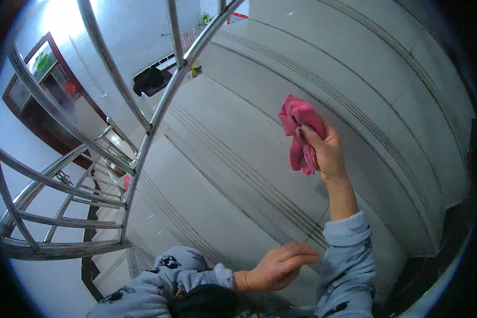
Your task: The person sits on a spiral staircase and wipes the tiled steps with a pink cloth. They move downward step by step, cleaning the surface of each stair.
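A crumpled pink cloth (300, 131) is gripped in my right hand (328, 149), the thumb pressed over its folds. That hand is held out over the pale tiled stairs (242, 131), whose treads carry grooved lines; whether the cloth touches a step I cannot tell. Lower down, my left hand (278, 267) hangs above a step, its fingers loosely bent and close together, with nothing visible in it. Both forearms wear fuzzy grey-blue sleeves with dark patches. The left palm is hidden.
A stainless steel railing (159, 115) runs along the left side of the stairs. Beyond it are a dark-framed door (59, 95) and a black cloth item (149, 81). Dark skirting (455, 222) borders the steps at the lower right.
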Tool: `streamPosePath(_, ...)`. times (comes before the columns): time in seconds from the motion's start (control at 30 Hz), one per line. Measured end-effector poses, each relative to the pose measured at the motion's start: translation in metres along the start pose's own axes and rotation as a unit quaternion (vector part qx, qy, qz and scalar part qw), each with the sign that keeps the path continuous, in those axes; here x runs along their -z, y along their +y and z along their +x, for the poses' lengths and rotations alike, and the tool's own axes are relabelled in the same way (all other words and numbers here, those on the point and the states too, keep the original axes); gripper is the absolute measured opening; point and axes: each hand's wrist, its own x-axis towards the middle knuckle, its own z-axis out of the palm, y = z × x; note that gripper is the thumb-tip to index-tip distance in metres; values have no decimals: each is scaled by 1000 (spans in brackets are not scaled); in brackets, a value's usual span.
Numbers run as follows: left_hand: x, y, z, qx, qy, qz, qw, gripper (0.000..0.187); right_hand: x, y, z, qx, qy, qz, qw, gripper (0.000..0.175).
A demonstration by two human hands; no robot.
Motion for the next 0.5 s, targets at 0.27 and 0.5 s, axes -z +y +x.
streamPosePath(0.27,34,-19,6,6,93,-30,995,44,-97,30,109,72,-105,-111,986,26)
streamPosePath(0.5,77,-21,12,34,168,-23,985,47,-157,167,146,246,-178,-522,797,43)
